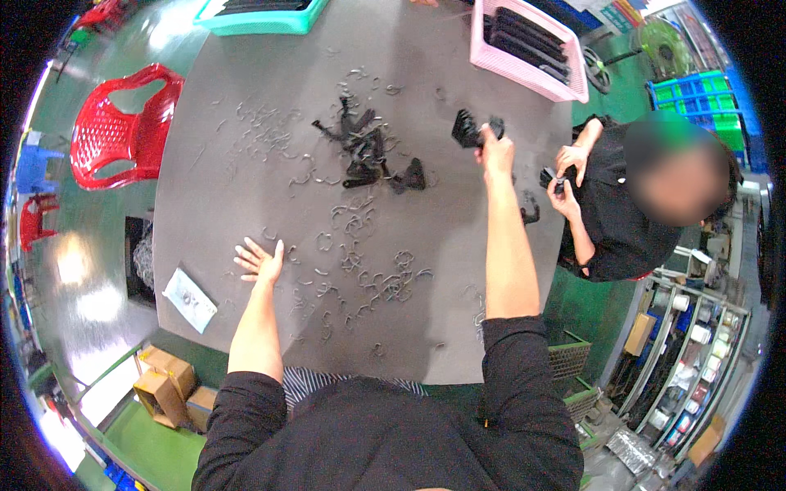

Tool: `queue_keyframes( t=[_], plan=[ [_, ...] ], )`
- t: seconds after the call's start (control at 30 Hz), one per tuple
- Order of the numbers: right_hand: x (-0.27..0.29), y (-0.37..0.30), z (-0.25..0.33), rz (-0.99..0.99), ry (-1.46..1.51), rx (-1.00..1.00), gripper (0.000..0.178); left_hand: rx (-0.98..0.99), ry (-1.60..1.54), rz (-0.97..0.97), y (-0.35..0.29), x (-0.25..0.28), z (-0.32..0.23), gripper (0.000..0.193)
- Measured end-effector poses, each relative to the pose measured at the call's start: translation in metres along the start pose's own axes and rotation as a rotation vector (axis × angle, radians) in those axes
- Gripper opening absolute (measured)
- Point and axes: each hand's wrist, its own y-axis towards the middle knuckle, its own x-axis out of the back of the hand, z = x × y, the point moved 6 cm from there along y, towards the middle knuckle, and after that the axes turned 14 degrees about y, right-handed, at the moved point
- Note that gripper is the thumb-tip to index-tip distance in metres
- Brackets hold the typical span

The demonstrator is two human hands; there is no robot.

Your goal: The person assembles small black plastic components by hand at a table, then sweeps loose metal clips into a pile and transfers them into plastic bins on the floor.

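Black part [465,130] in right hand [496,154], near table's right edge [566,124]

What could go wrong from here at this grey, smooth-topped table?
Thin, curled, translucent scraps scattered over the grey table could get mixed in with the loose pile of black, angular pieces. The black, blocky item might slip, as only the right hand holds it. The flat, pale, rectangular packet near the table's left edge could get knocked off.

Grey table [205,221] with piled black parts [365,154], curled scraps [398,286], perhaps plastic, a flat packet [190,299]
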Motion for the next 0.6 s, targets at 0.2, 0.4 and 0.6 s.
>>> queue_keyframes(
  t=[0.2, 0.4, 0.6],
  plan=[
    [-0.034, 0.022, 0.028, -0.062, 0.115, 0.004, 0.032, -0.011, -0.016, -0.025, 0.001, 0.001, 0.001, 0.106],
    [-0.069, 0.028, 0.042, -0.043, 0.184, -0.026, 0.027, -0.056, -0.047, -0.068, 0.001, -0.003, 0.004, 0.106],
    [-0.086, 0.029, 0.052, -0.08, 0.243, 0.006, 0.04, -0.066, -0.063, -0.038, -0.006, 0.003, -0.002, 0.108]
  ],
)
